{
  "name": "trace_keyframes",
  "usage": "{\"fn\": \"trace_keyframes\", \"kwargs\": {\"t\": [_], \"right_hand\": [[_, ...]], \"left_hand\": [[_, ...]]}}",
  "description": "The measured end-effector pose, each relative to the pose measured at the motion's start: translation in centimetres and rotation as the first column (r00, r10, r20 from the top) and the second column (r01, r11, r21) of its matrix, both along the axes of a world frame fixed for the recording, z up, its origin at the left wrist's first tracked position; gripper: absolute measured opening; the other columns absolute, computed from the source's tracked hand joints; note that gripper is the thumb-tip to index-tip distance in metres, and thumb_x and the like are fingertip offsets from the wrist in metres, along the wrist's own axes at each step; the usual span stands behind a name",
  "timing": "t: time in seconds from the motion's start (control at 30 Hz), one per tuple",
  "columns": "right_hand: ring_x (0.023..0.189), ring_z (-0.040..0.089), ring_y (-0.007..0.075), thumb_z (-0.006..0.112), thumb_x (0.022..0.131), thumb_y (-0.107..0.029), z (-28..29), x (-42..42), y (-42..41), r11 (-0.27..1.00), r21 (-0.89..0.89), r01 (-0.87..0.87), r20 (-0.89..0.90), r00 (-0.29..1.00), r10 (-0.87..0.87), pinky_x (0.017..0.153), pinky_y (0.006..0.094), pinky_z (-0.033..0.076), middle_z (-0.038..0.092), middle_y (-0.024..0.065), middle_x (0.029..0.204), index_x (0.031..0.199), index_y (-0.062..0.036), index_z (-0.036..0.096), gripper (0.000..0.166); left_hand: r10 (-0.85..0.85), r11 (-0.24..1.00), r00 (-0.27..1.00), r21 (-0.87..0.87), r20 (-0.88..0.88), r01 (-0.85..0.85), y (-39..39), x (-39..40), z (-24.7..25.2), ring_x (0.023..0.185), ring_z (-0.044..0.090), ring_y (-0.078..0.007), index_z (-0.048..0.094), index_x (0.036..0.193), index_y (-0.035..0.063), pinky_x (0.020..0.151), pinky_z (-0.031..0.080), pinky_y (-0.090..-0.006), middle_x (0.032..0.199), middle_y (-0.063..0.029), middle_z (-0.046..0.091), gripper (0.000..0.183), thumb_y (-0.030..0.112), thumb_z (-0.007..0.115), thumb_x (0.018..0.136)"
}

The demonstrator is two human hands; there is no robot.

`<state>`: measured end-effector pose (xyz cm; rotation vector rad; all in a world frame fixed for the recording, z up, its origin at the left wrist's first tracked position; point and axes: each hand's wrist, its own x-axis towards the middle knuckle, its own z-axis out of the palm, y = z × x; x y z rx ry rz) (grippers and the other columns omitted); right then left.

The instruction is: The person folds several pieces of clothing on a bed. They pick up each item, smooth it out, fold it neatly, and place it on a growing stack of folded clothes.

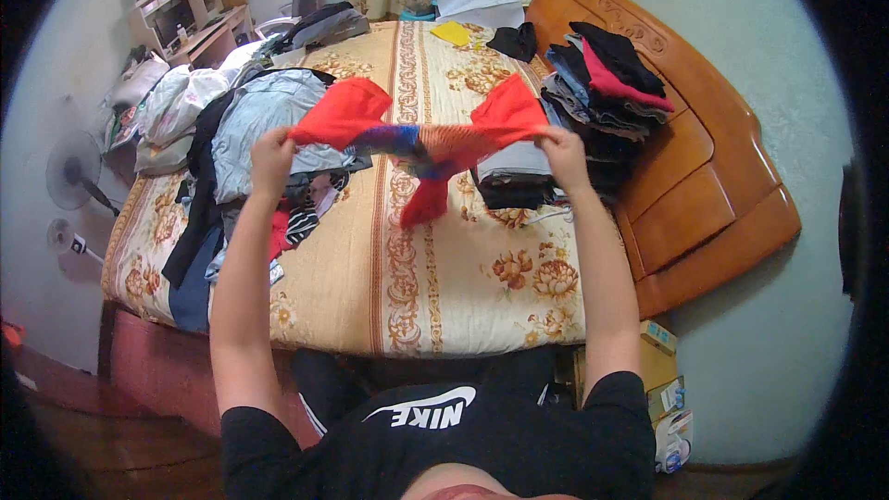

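Observation:
A red garment with a blue and multicoloured middle (479,133) is stretched taut above the bed between my two hands. My left hand (273,153) grips its left end and my right hand (566,156) its right end. Two red parts flare up beyond the stretched edge, and a darker red part hangs below the middle. The cloth is slightly blurred, so its exact kind is unclear. Behind my left hand lies a heap with a light blue shirt (260,121). Close to my right hand is a low stack of folded grey and black clothes (514,177).
A tall stack of folded clothes (611,104) leans by the carved wooden headboard (694,173). White bags (177,104) and a fan (73,170) are at the left. A yellow item (451,33) and black cloth (514,42) lie at the bed's (326,292) far end.

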<state>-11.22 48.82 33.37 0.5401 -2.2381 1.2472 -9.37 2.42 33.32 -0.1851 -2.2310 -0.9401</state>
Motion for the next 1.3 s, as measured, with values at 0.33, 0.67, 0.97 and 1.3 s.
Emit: {"fn": "trace_keyframes", "kwargs": {"t": [0.33, 0.67, 0.97, 1.3], "right_hand": [[0.082, 0.061, 0.0305, 0.061, 0.075, -0.013, -29.9, 13.9, -4.1, 0.972, 0.169, 0.166, 0.525, 0.819, -0.231, 0.074, 0.0352, 0.047, 0.063, 0.014, 0.094, 0.089, -0.0027, 0.063, 0.017], [0.091, 0.059, 0.0267, 0.062, 0.076, -0.012, -33.3, 18.4, -3.5, 0.962, 0.09, 0.258, 0.581, 0.771, -0.261, 0.08, 0.0316, 0.045, 0.062, 0.016, 0.099, 0.092, -0.0004, 0.065, 0.021], [0.086, 0.059, 0.0284, 0.058, 0.077, -0.009, -31.8, 18.0, -4.3, 0.943, 0.162, 0.29, 0.334, 0.883, -0.329, 0.078, 0.0333, 0.046, 0.062, 0.0156, 0.092, 0.085, 0.0019, 0.064, 0.014], [0.096, 0.051, 0.032, 0.055, 0.074, -0.002, -34.6, 21.2, -4.1, 0.885, 0.407, 0.225, 0.407, 0.823, -0.397, 0.083, 0.0384, 0.042, 0.056, 0.0145, 0.096, 0.089, -0.0013, 0.056, 0.015]], "left_hand": [[0.126, 0.989, 0.832, -0.133, 0.54, -0.064, -1.7, 16.8, -32.1, 0.103, 0.052, -0.0325, 0.063, 0.092, 0.0028, 0.087, 0.042, -0.0393, 0.11, -0.0174, 0.055, 0.022, 0.003, 0.056, 0.071], [0.191, 0.981, 0.888, -0.09, 0.419, -0.169, 2.3, 19.5, -33.4, 0.095, 0.053, -0.034, 0.058, 0.081, -0.0004, 0.081, 0.044, -0.0391, 0.107, -0.017, 0.053, 0.01, 0.004, 0.056, 0.072], [0.204, 0.979, 0.878, -0.097, 0.432, -0.18, 1.7, 19.7, -33.3, 0.09, 0.049, -0.0355, 0.055, 0.083, -0.0007, 0.079, 0.041, -0.0398, 0.095, -0.0189, 0.05, 0.014, 0.004, 0.058, 0.07], [0.204, 0.974, 0.871, -0.183, 0.446, -0.134, 1.5, 21.9, -34.2, 0.089, 0.047, -0.0366, 0.05, 0.078, -0.001, 0.078, 0.041, -0.0415, 0.091, -0.0188, 0.048, 0.016, 0.001, 0.06, 0.065]]}}
